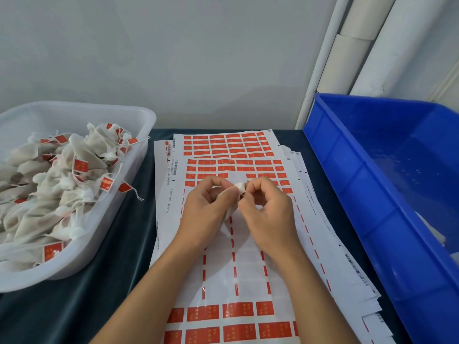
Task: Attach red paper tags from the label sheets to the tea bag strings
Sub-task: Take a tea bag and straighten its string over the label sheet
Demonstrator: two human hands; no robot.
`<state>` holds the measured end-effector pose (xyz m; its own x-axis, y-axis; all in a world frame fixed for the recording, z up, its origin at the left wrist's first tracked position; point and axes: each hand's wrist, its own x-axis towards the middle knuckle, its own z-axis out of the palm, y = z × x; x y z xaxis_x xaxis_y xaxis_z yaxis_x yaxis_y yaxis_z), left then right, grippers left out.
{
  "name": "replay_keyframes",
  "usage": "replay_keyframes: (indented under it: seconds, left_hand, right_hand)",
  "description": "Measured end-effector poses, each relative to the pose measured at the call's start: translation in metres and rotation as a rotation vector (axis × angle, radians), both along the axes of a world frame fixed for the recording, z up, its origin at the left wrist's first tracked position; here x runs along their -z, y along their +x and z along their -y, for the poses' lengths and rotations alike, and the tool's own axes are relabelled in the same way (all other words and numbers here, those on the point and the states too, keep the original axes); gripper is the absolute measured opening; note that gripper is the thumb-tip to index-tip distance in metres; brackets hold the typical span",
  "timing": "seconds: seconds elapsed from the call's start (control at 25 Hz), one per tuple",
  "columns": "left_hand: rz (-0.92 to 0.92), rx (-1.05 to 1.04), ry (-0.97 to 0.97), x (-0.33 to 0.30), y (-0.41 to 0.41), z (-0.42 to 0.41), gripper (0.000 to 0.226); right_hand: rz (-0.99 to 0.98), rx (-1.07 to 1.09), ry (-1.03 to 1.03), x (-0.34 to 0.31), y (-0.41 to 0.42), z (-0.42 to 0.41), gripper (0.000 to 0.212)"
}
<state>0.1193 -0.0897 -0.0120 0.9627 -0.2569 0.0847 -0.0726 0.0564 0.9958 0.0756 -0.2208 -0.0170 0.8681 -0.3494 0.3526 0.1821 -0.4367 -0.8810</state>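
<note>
Mid-step, head view only: both hands are raised just above the label sheets on the table; left hand holds a tea bag, its fingers curled round the pale bag body, thumb and forefinger pinching near the white gathered top; right hand has fingers curled, tips pressed together at that same top, a sliver of red showing under them; likely a tag being folded onto the string, though the string itself is too small to make out; next move probably calls for pressing the tag flat so it sticks, then dropping the bag in a bin; tea bag looks soft, off-white, crumpled, hanging between the palms; clear tub at left is heaped with tagged bags; blue crate at right; top sheet has its middle rows already peeled, red tags left near and far.
</note>
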Motion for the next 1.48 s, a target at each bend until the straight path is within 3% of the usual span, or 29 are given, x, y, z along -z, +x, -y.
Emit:
replay_keyframes:
  seconds: [0.16,0.44,0.8,0.92,1.12,1.48]
  left_hand:
    - [0.044,0.006,0.027,-0.003,-0.001,0.0,0.023]
    - [-0.04,-0.017,-0.065,-0.006,-0.001,-0.004,0.026]
    - [-0.092,-0.064,-0.04,-0.001,0.004,-0.005,0.031]
    - [-0.102,-0.077,-0.033,0.0,0.005,-0.005,0.03]
    - [-0.07,-0.06,0.012,0.0,0.003,-0.005,0.029]
    - [-0.075,-0.062,0.022,-0.003,0.001,-0.003,0.03]
  right_hand:
    - [0.0,-0.039,0.1,-0.002,0.001,0.0,0.005]
    - [-0.077,-0.078,0.239,0.0,0.0,0.006,0.011]
    - [-0.114,-0.189,0.469,-0.007,0.002,0.009,0.018]
    - [-0.135,-0.174,0.409,-0.01,0.001,0.007,0.028]
    - [-0.144,-0.113,0.118,-0.006,0.0,0.006,0.007]
    - [-0.191,-0.127,0.146,-0.01,-0.003,0.005,0.017]
